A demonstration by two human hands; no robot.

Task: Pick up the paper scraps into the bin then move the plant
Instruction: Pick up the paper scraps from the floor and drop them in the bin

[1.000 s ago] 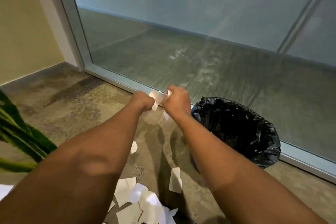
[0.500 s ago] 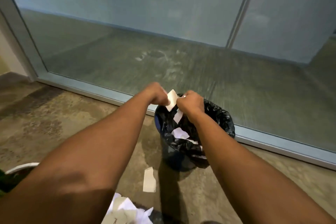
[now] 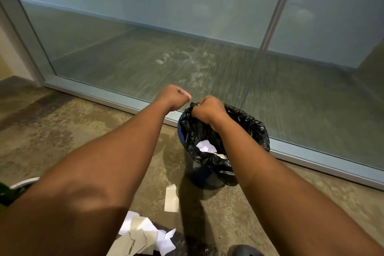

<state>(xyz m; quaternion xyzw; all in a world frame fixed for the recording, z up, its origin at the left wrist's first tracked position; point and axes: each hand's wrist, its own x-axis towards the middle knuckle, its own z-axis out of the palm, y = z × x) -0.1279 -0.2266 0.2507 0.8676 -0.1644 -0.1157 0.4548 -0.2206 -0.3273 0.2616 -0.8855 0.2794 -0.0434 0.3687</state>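
Paper scraps point(image 3: 205, 146) in the bin point(image 3: 255, 124), both hands above, left hand point(image 3: 173, 96) and right hand point(image 3: 208, 109) clenched.

Single head-worn wide-angle view, looking forward and down along both forearms. Bin point(image 3: 224, 147) near, centre frame; floor scraps point(image 3: 145, 235) at bottom edge; glass wall point(image 3: 187, 16) fills upper half.

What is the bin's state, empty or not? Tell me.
Not empty. White paper scraps lie inside the bin on its black liner; how full it is cannot be told.

Frosted glass wall point(image 3: 187, 16) in a metal frame point(image 3: 108, 94) — concrete floor point(image 3: 52, 131).
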